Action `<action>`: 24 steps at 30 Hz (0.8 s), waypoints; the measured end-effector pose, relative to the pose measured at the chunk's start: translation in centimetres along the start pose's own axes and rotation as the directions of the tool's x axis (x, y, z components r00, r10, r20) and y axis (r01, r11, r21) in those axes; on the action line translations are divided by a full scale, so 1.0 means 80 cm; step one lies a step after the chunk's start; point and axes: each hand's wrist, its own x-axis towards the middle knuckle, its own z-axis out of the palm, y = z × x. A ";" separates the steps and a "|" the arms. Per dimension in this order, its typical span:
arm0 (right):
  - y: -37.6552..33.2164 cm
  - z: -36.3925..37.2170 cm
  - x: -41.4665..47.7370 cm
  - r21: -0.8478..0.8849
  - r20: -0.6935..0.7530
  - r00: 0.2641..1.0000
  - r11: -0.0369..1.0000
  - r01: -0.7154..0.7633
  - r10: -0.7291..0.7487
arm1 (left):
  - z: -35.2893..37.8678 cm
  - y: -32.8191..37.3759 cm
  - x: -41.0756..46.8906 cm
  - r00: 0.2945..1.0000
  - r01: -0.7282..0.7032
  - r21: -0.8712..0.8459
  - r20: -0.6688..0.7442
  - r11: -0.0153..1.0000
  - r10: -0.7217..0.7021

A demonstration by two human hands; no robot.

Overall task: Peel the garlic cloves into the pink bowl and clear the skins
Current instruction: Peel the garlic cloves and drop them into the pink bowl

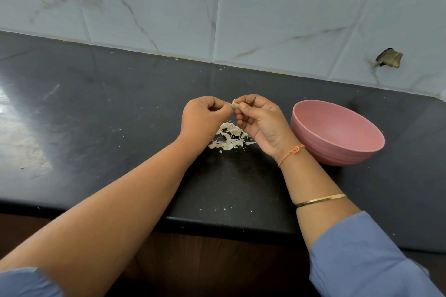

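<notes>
Your left hand (pixel 201 117) and right hand (pixel 258 119) meet fingertip to fingertip, both pinched closed, forearms converging above the worktop.

**Soft, even light with glare on the left**

Far left of the fingers (pixel 243 109), pale glare washes the dark countertop (pixel 120 108). Shadows beneath them are faint. Focus is sharp; tile lines (pixel 217 7) beyond bow from wide-angle distortion.

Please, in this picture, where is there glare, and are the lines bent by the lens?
Head view: a bright glare patch lies on the dark counter at its left edge; the tile wall joints and the counter's back edge bow, which looks like wide-angle distortion; the hands, left and right, the clove and the bowl look sharp, with soft shadows only.
</notes>
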 end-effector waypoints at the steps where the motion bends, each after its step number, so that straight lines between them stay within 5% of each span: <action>1: 0.000 0.000 0.000 0.003 0.003 1.000 1.000 0.010 -0.010 | 0.000 -0.001 0.000 1.000 0.003 0.000 0.002 1.000 -0.003; 16: -0.004 0.003 -0.001 0.127 -0.005 0.999 0.991 -0.034 0.035 | 0.000 -0.003 0.002 1.000 0.027 0.029 -0.015 0.999 -0.027; 24: 0.004 0.004 -0.001 -0.402 -0.117 0.979 0.909 0.107 -0.166 | 0.000 -0.003 0.001 1.000 0.014 0.048 -0.001 0.999 -0.014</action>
